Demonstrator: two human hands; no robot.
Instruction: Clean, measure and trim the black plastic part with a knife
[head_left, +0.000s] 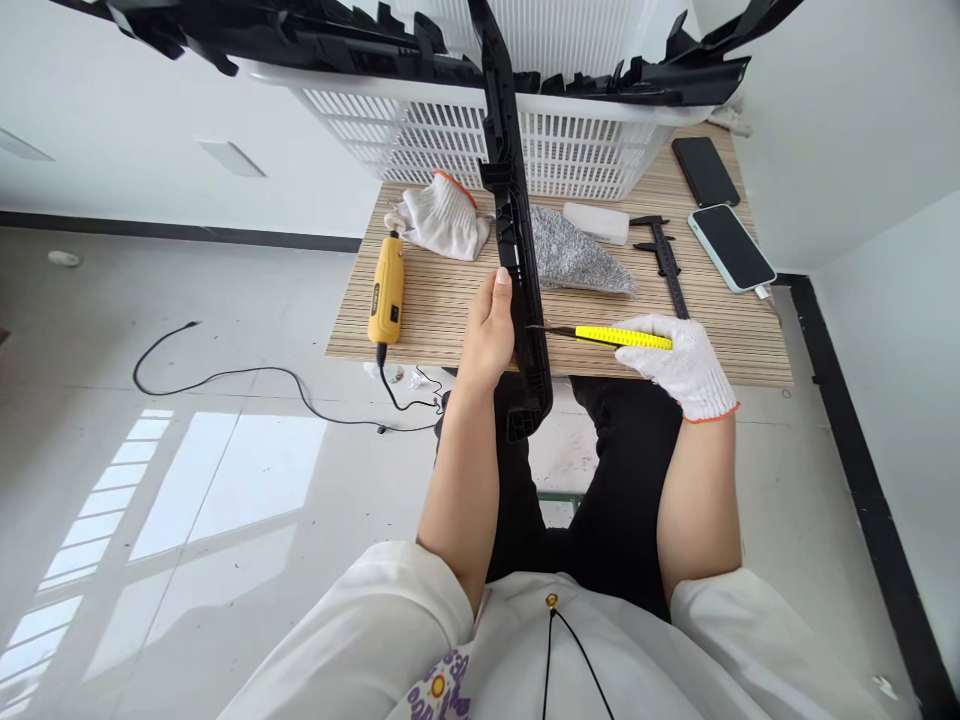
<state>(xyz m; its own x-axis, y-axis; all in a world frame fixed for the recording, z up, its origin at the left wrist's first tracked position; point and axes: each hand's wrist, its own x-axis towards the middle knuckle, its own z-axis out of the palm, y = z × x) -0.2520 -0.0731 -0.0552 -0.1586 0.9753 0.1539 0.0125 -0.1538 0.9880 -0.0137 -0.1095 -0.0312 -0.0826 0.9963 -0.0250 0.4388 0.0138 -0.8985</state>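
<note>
A long black molded plastic trim piece (513,210) stands out over the table's front edge, its far end reaching up past the basket. My bare left hand (491,325) grips it near its lower part, thumb on top. In my right hand (679,365), which wears a white knitted glove with an orange cuff edge, is a slim yellow-handled tool (611,336) with a thin dark tip. That tip points left and meets or overlaps the trim piece just below my left thumb; whether it touches I cannot tell. My right fingers are closed round the handle.
Behind stands a white slatted basket (577,150), with more black plastic parts (645,85) across its rim. On the wood-grain table (442,300) lie a yellow corded power tool (388,290), a white glove (446,220), grey cloth (574,255), calipers (664,255) and two phones (731,247).
</note>
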